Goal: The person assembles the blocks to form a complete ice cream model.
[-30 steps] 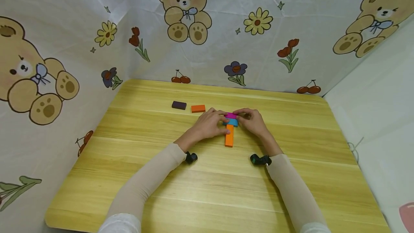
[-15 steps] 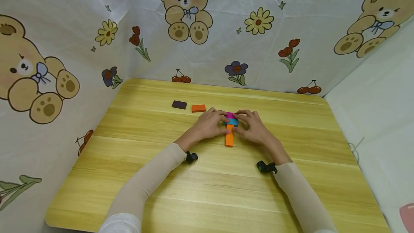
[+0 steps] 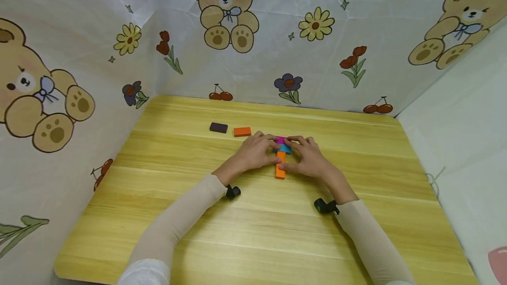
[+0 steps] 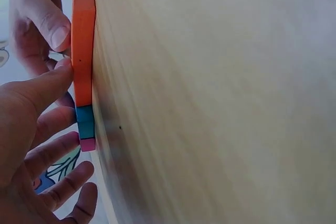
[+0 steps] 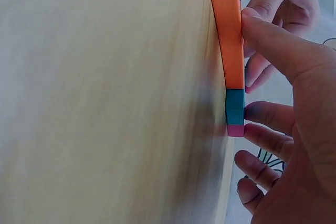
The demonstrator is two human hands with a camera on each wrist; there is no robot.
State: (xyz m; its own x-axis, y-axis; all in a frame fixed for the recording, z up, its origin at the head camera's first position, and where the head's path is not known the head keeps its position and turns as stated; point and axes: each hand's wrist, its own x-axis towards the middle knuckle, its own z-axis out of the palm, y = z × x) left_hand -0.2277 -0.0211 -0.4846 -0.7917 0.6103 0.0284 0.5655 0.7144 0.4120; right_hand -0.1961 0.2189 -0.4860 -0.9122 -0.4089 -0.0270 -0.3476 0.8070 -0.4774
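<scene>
A long orange block (image 3: 280, 171) lies on the table, its far end against a blue block (image 3: 283, 149), with a magenta block (image 3: 281, 140) behind that. Together they form a row pointing away from the person. My left hand (image 3: 255, 153) comes over from the left; its thumb touches the top of the orange block (image 4: 83, 40), and other fingertips touch the blue block (image 4: 85, 123) and magenta block (image 4: 87, 145). From the right, my right hand (image 3: 310, 159) lays its thumb on the orange block (image 5: 228, 35), fingertips at the blue block (image 5: 235, 106) and magenta block (image 5: 235, 130).
Left of the row and farther back, a shorter orange block (image 3: 242, 132) and a dark block (image 3: 218, 128) lie on the wooden table (image 3: 253, 241). A white curtain (image 3: 269, 8) printed with bears and flowers hangs behind the table and along its sides.
My right hand has shifted slightly toward the person, and its thumb has moved from beside the blue block onto the orange block. The left hand and the blocks look almost unmoved.
</scene>
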